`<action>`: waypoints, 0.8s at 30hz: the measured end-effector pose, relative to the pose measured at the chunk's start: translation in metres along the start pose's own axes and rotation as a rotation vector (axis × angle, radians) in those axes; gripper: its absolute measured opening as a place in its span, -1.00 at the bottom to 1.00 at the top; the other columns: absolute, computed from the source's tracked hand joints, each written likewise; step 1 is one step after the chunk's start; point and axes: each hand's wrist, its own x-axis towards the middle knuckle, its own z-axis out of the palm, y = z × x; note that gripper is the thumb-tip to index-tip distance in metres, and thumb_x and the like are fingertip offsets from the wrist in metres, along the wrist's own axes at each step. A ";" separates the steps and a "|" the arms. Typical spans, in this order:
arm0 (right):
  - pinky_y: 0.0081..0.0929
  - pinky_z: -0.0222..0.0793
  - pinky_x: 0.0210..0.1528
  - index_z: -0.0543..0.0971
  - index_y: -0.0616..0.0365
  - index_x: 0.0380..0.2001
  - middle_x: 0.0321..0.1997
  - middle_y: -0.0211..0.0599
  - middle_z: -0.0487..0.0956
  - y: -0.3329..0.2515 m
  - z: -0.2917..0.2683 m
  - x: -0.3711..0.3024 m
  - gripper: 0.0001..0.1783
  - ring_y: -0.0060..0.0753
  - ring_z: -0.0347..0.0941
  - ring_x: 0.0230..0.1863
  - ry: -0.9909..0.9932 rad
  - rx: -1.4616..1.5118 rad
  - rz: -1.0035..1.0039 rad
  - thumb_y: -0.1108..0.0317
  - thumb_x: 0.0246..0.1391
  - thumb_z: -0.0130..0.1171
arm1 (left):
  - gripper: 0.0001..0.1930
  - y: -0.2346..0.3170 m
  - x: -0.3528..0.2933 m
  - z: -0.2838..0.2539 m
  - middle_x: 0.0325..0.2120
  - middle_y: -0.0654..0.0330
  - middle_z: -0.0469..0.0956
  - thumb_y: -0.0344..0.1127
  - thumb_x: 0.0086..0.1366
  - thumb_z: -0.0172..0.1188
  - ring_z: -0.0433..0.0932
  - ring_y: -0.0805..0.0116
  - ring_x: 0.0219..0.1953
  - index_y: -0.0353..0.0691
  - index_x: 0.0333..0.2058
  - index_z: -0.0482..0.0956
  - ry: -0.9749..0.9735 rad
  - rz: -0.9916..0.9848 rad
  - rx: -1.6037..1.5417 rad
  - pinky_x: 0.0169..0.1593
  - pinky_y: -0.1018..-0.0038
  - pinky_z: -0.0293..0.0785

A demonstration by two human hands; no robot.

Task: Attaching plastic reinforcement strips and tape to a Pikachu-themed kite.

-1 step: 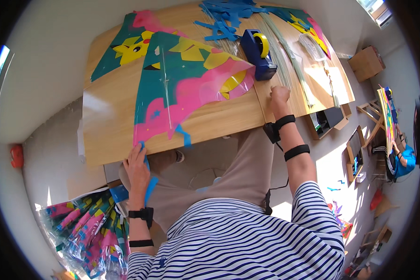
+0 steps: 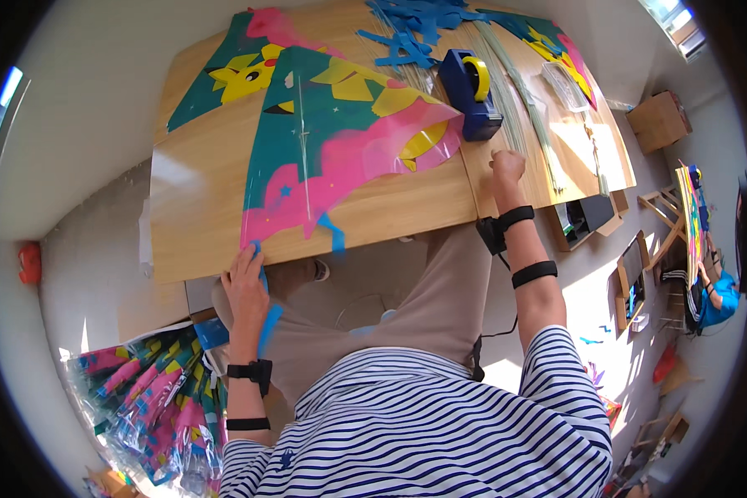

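Head view: you sit at a wooden table point(image 2: 195, 224), a teal, pink and yellow kite-like panel point(image 2: 295, 158) spread before you, its near left corner at the table's front edge. Your left hand point(image 2: 245, 282) is at that corner, fingers close together beside a blue strip point(image 2: 269, 328) that trails toward your lap; you cannot tell from here whether the fingertips pinch it. Your right hand point(image 2: 508, 168), fingers curled inward, hangs just in front of the blue tape dispenser point(image 2: 468, 104). The step in hand looks like fixing the strip to the corner; the next move seems to call for a steady left hand and a piece of tape brought across to the join. Your right fingers hide whether they clasp any tape, your left hand masks part of the strip, and the upper-right panel point(image 2: 527, 37) is partly covered by a clear tray point(image 2: 564, 87).
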 end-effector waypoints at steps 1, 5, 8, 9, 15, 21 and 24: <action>-0.38 0.52 -0.27 0.63 0.51 -0.35 -0.39 0.08 0.67 -0.057 -0.022 -0.038 -0.70 -0.21 0.67 -0.37 -0.100 0.234 0.100 0.43 -0.14 0.31 | -0.53 -0.004 -0.008 -0.003 0.23 0.20 0.41 -0.60 0.13 0.10 0.30 0.09 0.32 -0.19 0.06 0.56 0.010 -0.017 0.047 0.30 -0.19 0.11; -0.66 0.16 -0.52 0.63 0.19 -0.43 -0.52 -0.46 0.56 -0.113 -0.079 -0.050 -0.93 -0.70 0.40 -0.55 -0.405 0.556 -0.073 0.43 0.06 0.30 | -0.57 0.004 0.004 0.000 0.21 0.20 0.39 -0.58 0.15 0.09 0.28 0.10 0.32 -0.17 0.03 0.56 0.030 0.003 0.010 0.31 -0.27 0.08; -0.76 0.29 -0.33 0.64 0.09 -0.32 -0.42 -0.57 0.58 -0.153 -0.077 -0.084 -0.92 -0.72 0.48 -0.40 -0.675 0.444 -0.152 0.36 0.13 0.31 | -0.57 0.000 0.003 0.005 0.22 0.20 0.36 -0.59 0.14 0.08 0.27 0.10 0.33 -0.18 0.02 0.56 0.040 -0.017 -0.009 0.31 -0.31 0.06; -0.74 0.25 -0.34 0.63 0.11 -0.36 -0.45 -0.56 0.56 -0.164 -0.068 -0.098 -0.93 -0.73 0.44 -0.42 -0.739 0.458 -0.179 0.38 0.12 0.31 | -0.57 0.001 0.003 0.006 0.22 0.19 0.36 -0.59 0.13 0.08 0.26 0.10 0.33 -0.18 0.01 0.56 0.043 -0.022 -0.016 0.31 -0.31 0.06; -0.64 0.27 -0.26 0.61 0.19 -0.42 -0.47 -0.53 0.53 -0.219 0.001 -0.200 -0.93 -0.69 0.39 -0.37 -1.155 0.339 -0.457 0.44 0.06 0.30 | -0.57 0.001 0.001 0.005 0.17 0.11 0.36 -0.57 0.11 0.11 0.25 0.05 0.33 -0.19 0.00 0.56 0.075 -0.034 -0.041 0.31 -0.33 0.04; -0.57 0.35 -0.21 0.58 0.25 -0.42 -0.44 -0.47 0.55 -0.263 0.062 -0.305 -0.90 -0.65 0.42 -0.33 -1.488 0.009 -0.780 0.46 0.02 0.29 | -0.58 0.001 0.000 0.009 -0.04 0.03 0.39 -0.52 0.09 0.19 0.36 -0.04 0.13 -0.17 -0.01 0.57 0.136 -0.060 -0.026 0.28 -0.37 0.08; -0.46 0.36 -0.28 0.57 0.27 -0.45 -0.48 -0.36 0.56 -0.273 0.094 -0.341 -0.85 -0.51 0.45 -0.39 -1.553 -0.084 -0.952 0.43 -0.07 0.33 | -0.57 0.003 -0.001 0.012 -0.13 0.05 0.39 -0.49 0.08 0.22 0.40 -0.01 0.04 -0.18 -0.01 0.56 0.157 -0.076 -0.006 0.27 -0.39 0.08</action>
